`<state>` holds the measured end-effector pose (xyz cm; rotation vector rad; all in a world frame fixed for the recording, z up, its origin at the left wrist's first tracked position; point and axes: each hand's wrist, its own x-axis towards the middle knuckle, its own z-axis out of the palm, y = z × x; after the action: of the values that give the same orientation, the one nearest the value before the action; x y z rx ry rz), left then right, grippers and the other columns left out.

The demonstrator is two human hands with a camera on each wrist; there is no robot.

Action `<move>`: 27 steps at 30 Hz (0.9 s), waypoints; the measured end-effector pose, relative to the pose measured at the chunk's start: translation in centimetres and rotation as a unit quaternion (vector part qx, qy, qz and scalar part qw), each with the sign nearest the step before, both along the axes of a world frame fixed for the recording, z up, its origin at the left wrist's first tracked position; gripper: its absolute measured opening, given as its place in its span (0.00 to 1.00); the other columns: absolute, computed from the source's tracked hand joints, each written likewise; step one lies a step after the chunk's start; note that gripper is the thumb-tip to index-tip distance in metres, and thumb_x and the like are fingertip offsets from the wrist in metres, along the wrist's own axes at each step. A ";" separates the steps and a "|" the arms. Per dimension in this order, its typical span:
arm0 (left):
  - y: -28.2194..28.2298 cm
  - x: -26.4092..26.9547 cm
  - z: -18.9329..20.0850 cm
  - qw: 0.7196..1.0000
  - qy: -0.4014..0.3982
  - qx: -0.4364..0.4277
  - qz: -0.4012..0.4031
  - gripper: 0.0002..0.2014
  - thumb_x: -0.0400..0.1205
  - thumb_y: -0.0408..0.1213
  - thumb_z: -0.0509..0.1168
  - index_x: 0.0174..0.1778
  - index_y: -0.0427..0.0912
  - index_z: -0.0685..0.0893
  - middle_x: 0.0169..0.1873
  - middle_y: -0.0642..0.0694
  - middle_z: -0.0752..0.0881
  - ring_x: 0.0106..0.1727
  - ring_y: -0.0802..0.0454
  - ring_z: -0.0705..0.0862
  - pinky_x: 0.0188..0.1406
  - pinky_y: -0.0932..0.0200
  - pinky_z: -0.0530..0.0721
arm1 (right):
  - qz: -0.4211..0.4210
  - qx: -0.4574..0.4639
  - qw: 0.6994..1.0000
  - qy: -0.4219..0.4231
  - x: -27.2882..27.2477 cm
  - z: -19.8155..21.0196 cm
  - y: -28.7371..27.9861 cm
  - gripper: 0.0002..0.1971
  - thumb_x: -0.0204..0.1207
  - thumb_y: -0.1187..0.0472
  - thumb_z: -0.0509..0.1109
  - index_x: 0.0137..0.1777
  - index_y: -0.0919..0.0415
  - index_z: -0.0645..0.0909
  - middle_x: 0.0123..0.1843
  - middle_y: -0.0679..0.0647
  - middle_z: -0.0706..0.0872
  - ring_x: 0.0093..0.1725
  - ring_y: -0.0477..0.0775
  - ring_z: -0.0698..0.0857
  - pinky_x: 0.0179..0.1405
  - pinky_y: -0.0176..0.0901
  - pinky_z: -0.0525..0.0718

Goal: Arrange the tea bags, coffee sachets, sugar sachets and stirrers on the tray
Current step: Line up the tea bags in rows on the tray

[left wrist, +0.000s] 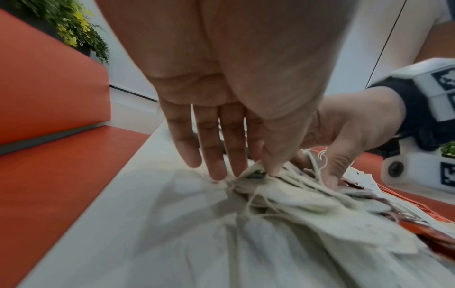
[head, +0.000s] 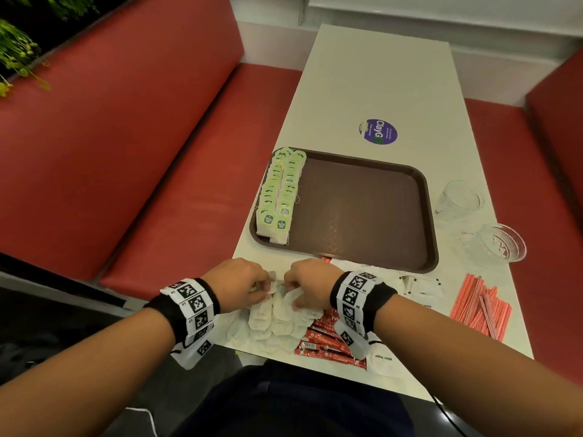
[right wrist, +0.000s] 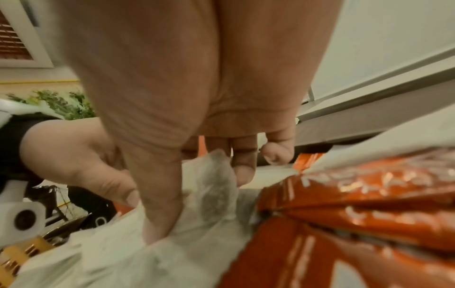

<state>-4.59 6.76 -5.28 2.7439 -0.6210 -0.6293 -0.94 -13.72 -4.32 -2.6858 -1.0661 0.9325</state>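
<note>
Down at the near edge of the white laminate desk (head: pixel 372 77) I have both hands working in a loose heap of tea bags (head: pixel 277 323); soft, crinkled paper pillows, off-white, with thin cotton strings tangled among them. My left hand (head: pixel 236 283) pinches a bunch of bags and strings between thumb and forefinger, its other fingers (left wrist: pixel 209 148) reaching straight down to the pile; my right hand (head: pixel 310 283) has thumb and fingers curled onto another papery bag, the thumb pressing into its fold in the right wrist view. The two hands sit just beside each other, knuckles up.

At 12 o'clock from my hands lies the tray (head: pixel 362 212); a dark brown rectangular plastic one with rounded corners, a raised rim and a faintly textured floor. Along its 9 o'clock side two overlapping rows of tea bags with green tags (head: pixel 279 193) lie shingled like roof tiles.

At 5 o'clock from the heap, partly under my right wrist, lie the coffee sachets (head: pixel 328 348); slim, glossy red foil sticks with crimped ends. At 3 o'clock from my hands sit flat white paper sugar sachets (head: pixel 422 290), and farther the same way a sheaf of thin red-and-white striped stirrers (head: pixel 479 307), straight and straw-like. Two clear cut-glass tumblers (head: pixel 492 244) stand off the tray's 3 o'clock rim; a round purple sticker (head: pixel 378 131) lies beyond its far rim. Red padded benches (head: pixel 126 137) flank the desk.
</note>
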 end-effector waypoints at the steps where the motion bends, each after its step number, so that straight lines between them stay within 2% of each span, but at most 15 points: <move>1: 0.0 0.2 0.2 1.000 -0.006 -0.001 0.005 0.08 0.82 0.50 0.66 0.52 0.54 0.87 0.49 0.57 0.87 0.51 0.57 0.84 0.51 0.57 0.81 | -0.007 0.011 1.000 0.003 0.1 0.1 -0.1 0.10 0.73 0.52 0.76 0.49 0.54 0.82 0.49 0.53 0.84 0.49 0.57 0.82 0.48 0.51 0.84; 4: 0.2 1.0 0.9 0.998 -0.050 -0.023 0.022 0.08 0.83 0.49 0.64 0.52 0.55 0.87 0.48 0.58 0.88 0.49 0.59 0.85 0.51 0.55 0.83 | -0.040 0.058 0.997 0.014 0.4 0.4 -0.5 0.08 0.76 0.55 0.73 0.41 0.56 0.77 0.42 0.52 0.83 0.42 0.55 0.80 0.40 0.48 0.80; 6: 0.5 1.6 1.8 0.994 -0.082 -0.052 0.041 0.07 0.84 0.48 0.65 0.50 0.55 0.87 0.44 0.59 0.89 0.45 0.60 0.85 0.48 0.55 0.83 | -0.074 0.085 0.993 0.026 0.8 0.7 -0.8 0.10 0.79 0.60 0.67 0.38 0.53 0.70 0.38 0.52 0.81 0.38 0.55 0.78 0.35 0.46 0.76; 9: 0.5 2.6 3.3 0.986 -0.117 -0.104 0.063 0.04 0.83 0.46 0.68 0.49 0.54 0.88 0.38 0.58 0.88 0.36 0.61 0.82 0.39 0.58 0.80 | -0.130 0.154 0.978 0.061 1.7 1.1 -0.9 0.12 0.79 0.66 0.60 0.41 0.49 0.64 0.41 0.53 0.84 0.37 0.57 0.79 0.39 0.54 0.81; 11: 0.3 3.3 4.1 0.980 -0.127 -0.138 0.066 0.03 0.83 0.45 0.70 0.47 0.54 0.89 0.35 0.58 0.88 0.34 0.61 0.81 0.36 0.56 0.80 | -0.163 0.217 0.960 0.076 2.1 1.5 -0.8 0.08 0.81 0.64 0.63 0.49 0.52 0.66 0.41 0.54 0.83 0.36 0.55 0.79 0.38 0.50 0.79; 13: 0.1 4.0 4.8 0.974 -0.132 -0.171 0.065 0.02 0.82 0.44 0.71 0.47 0.54 0.89 0.34 0.57 0.88 0.34 0.60 0.83 0.37 0.55 0.82 | -0.181 0.261 0.944 0.086 2.5 1.9 -0.7 0.10 0.80 0.61 0.68 0.55 0.54 0.69 0.41 0.52 0.83 0.37 0.51 0.80 0.37 0.44 0.78; 17: -0.6 6.0 6.1 0.961 -0.146 -0.222 0.074 0.02 0.82 0.40 0.71 0.46 0.51 0.89 0.34 0.57 0.87 0.35 0.61 0.83 0.37 0.59 0.82 | -0.190 0.301 0.934 0.029 3.7 1.7 -0.4 0.05 0.80 0.57 0.71 0.51 0.55 0.78 0.43 0.49 0.85 0.42 0.52 0.83 0.42 0.47 0.82; 19: -0.9 6.5 6.4 0.949 -0.162 -0.253 0.098 0.01 0.81 0.39 0.72 0.45 0.50 0.88 0.34 0.59 0.86 0.34 0.63 0.82 0.36 0.64 0.79 | -0.214 0.326 0.921 0.025 4.4 1.8 -0.4 0.04 0.80 0.58 0.72 0.48 0.55 0.79 0.41 0.47 0.84 0.41 0.49 0.82 0.40 0.41 0.79; 21: -1.3 7.3 6.0 0.931 -0.144 -0.301 0.147 0.04 0.79 0.40 0.75 0.48 0.51 0.88 0.35 0.59 0.87 0.34 0.64 0.82 0.36 0.66 0.79 | -0.246 0.358 0.900 0.037 5.4 2.1 -0.6 0.03 0.80 0.57 0.72 0.50 0.55 0.82 0.42 0.47 0.86 0.43 0.47 0.84 0.42 0.39 0.80; 23: -1.8 8.1 5.2 0.921 -0.083 -0.333 0.185 0.11 0.76 0.43 0.78 0.53 0.51 0.88 0.39 0.54 0.89 0.35 0.62 0.83 0.40 0.62 0.84 | -0.269 0.385 0.882 0.044 6.4 2.3 -0.8 0.03 0.81 0.57 0.72 0.53 0.53 0.84 0.46 0.45 0.88 0.46 0.40 0.85 0.44 0.34 0.81; 25: -2.2 9.2 4.1 0.920 -0.050 -0.333 0.198 0.12 0.76 0.43 0.78 0.54 0.51 0.87 0.42 0.51 0.90 0.41 0.56 0.87 0.45 0.53 0.88 | -0.286 0.386 0.876 0.054 7.3 2.3 -1.1 0.03 0.81 0.56 0.72 0.52 0.49 0.81 0.45 0.40 0.86 0.44 0.32 0.84 0.40 0.25 0.77; 26: -2.5 10.0 3.7 0.918 -0.046 -0.335 0.206 0.12 0.77 0.42 0.77 0.54 0.52 0.87 0.42 0.51 0.90 0.43 0.53 0.88 0.47 0.51 0.88 | -0.295 0.376 0.877 0.055 7.8 2.1 -1.3 0.04 0.81 0.55 0.72 0.52 0.49 0.79 0.45 0.39 0.85 0.42 0.32 0.83 0.39 0.25 0.76; 27: -2.8 11.1 3.4 0.915 -0.049 -0.333 0.221 0.11 0.77 0.42 0.77 0.53 0.52 0.86 0.41 0.51 0.90 0.43 0.53 0.88 0.46 0.53 0.88 | -0.310 0.364 0.877 0.055 8.3 1.7 -1.5 0.06 0.81 0.54 0.72 0.53 0.49 0.78 0.45 0.41 0.84 0.42 0.35 0.83 0.40 0.29 0.78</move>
<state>6.49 3.96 -1.92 2.1536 -0.1609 -0.1293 7.38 -15.22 -2.62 -2.0652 -0.3469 0.4240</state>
